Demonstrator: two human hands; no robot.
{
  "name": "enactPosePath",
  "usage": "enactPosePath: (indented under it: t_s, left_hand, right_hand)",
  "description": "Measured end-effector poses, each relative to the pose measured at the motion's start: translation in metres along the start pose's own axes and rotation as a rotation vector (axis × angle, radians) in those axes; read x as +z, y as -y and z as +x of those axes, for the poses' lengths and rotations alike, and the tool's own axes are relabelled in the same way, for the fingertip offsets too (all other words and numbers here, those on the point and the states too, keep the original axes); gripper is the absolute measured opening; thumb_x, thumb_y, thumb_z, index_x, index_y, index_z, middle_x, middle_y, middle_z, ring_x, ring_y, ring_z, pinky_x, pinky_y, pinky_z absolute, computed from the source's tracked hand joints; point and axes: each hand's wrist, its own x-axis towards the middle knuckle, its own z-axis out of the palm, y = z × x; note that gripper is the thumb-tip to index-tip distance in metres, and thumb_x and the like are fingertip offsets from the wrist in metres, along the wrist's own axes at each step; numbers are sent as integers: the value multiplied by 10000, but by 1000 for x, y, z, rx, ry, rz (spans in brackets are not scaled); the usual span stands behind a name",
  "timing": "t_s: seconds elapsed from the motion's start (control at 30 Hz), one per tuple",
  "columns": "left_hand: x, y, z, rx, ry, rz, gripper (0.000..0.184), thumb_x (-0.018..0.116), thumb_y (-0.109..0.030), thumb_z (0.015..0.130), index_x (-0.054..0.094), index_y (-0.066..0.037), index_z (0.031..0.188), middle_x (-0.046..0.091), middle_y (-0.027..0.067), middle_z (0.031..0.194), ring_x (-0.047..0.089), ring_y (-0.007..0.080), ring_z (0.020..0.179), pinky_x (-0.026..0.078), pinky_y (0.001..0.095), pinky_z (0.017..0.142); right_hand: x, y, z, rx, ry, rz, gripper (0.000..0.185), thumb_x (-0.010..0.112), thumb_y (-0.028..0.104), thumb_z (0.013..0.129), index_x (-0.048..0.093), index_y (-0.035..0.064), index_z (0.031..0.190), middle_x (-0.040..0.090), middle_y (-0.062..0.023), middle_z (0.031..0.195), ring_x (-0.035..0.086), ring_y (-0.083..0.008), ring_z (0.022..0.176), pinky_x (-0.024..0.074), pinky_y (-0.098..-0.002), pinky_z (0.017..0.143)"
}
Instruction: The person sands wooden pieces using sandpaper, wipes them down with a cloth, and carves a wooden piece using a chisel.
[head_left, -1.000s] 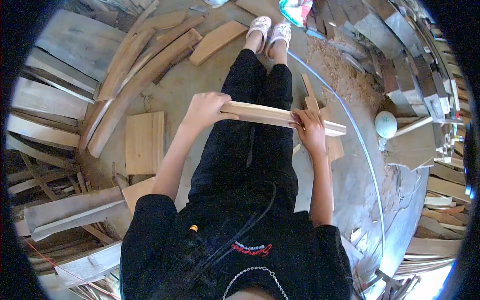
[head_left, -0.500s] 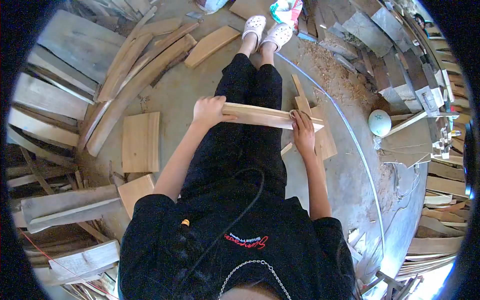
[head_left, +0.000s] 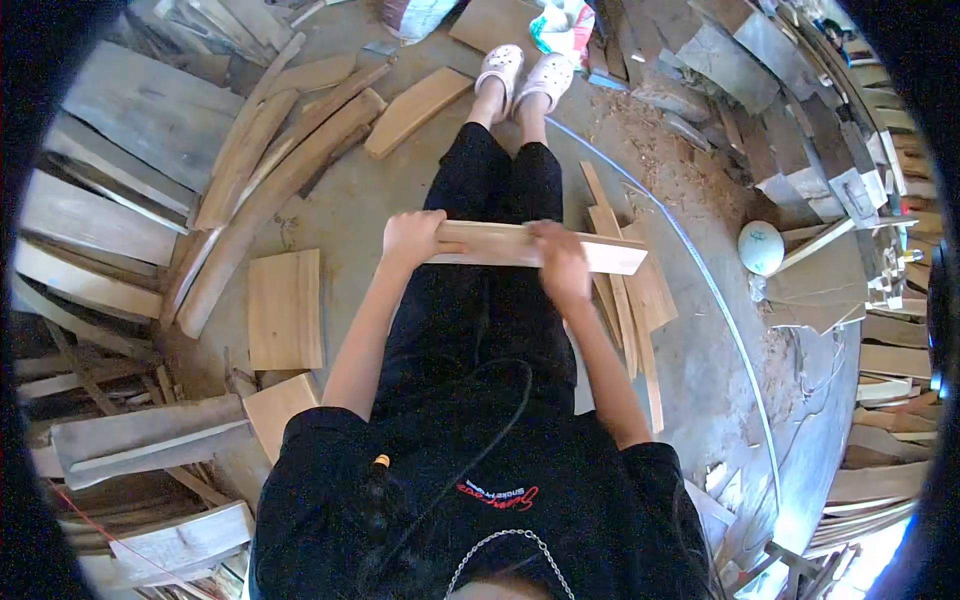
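Note:
A pale wooden board (head_left: 612,257) lies across in front of my legs, held at about lap height. My left hand (head_left: 413,240) is wrapped round its left end, fingers closed. Near the middle of the board is my right hand (head_left: 560,262), slightly blurred, its fingers bent over the top edge and touching the wood. The board's right end sticks out past my right hand, above several thin wood strips (head_left: 622,300) on the floor.
A flat wooden panel (head_left: 286,310) lies on the floor at left, with long curved timbers (head_left: 290,170) beyond it. A blue hose (head_left: 705,270) runs along the right side, near a pale round object (head_left: 761,248). Stacked wood lines both sides.
My right hand has slid left along the board, from near its right end to about the middle. My left hand keeps hold of the left end.

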Motion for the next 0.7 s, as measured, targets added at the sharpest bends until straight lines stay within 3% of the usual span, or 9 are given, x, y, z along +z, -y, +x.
enactPosePath:
  t_s: [0.17,0.27,0.33,0.4,0.5,0.6,0.63,0.7]
  left_hand:
    - [-10,-3,4,-11,36,1,626,604,-737,553,583,-129,700,633,86,677,633,287,658,504,407,584]
    - [-13,1,2,-21,4,4,619,608,-730,553,590,-126,689,632,91,669,632,289,653,504,405,588]
    - [-16,2,3,-7,-22,4,624,606,-736,546,593,-125,671,625,99,647,629,291,636,503,405,579]
    - [-25,2,10,20,-29,5,634,600,-746,541,598,-123,658,618,104,628,627,293,618,502,404,571]
    - [-28,6,12,23,-36,-1,652,589,-761,534,607,-123,668,619,102,627,628,289,613,502,403,566]
    - [-26,-1,6,4,5,8,666,581,-773,529,604,-121,661,621,99,628,629,287,614,503,403,564]
    - [-23,-2,6,4,-3,6,667,578,-775,528,603,-121,659,621,97,627,629,286,616,503,402,564]
    - [-13,-2,5,-4,-19,-3,671,574,-779,526,600,-121,653,619,94,625,630,285,619,503,400,564]
  right_hand:
    - [-51,-43,-15,167,-148,-128,251,412,139,906,628,26,965,631,-146,990,570,-306,993,412,-417,906]
    - [-15,-12,19,197,152,-141,244,434,166,904,636,34,940,639,-142,952,591,-306,948,430,-416,878]
    - [4,39,38,85,26,36,226,472,183,886,636,55,973,640,-131,962,600,-303,915,442,-411,854]
    - [9,82,49,-13,-12,112,264,464,241,888,607,61,1019,617,-120,1018,569,-270,984,411,-409,900]
    - [3,90,47,-104,-87,141,269,472,246,881,597,72,1044,612,-113,1017,560,-266,998,407,-409,908]
    - [-20,27,21,104,-9,44,253,449,231,897,611,83,1022,602,-115,1049,536,-293,1030,383,-408,939]
    - [-39,6,9,66,-11,-105,266,447,244,904,612,72,1021,600,-121,1063,534,-300,1031,376,-414,943]
    - [-48,-39,-12,308,-166,-134,260,461,239,904,629,60,989,608,-124,1052,544,-305,1008,380,-408,942]
